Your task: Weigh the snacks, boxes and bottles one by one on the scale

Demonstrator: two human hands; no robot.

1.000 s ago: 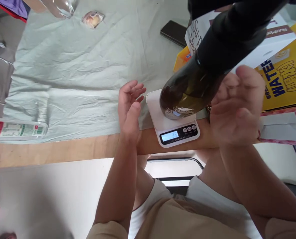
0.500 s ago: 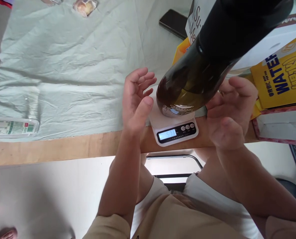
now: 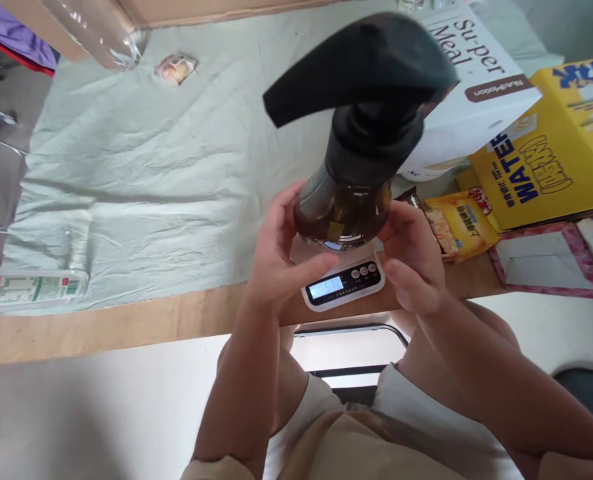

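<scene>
A dark brown pump bottle with a black pump head stands on a white kitchen scale, its spout pointing left. The scale's lit display seems to read 573. My left hand is closed around the bottle's left side, fingertips hidden behind it and thumb stretched across the front above the display. On the opposite side my right hand curls against the bottle, its fingers partly hidden behind it and its thumb held off in front.
Right of the scale lie a yellow snack packet, a white Su-per Meal box, a yellow carton and an open pink-edged box. A plastic package sits at the left edge. Farther back are a small wrapped snack and a clear bottle.
Both hands have moved from open beside the bottle to closed against its sides. The camera view has shifted, so the whole pump head now shows and the phone is hidden.
</scene>
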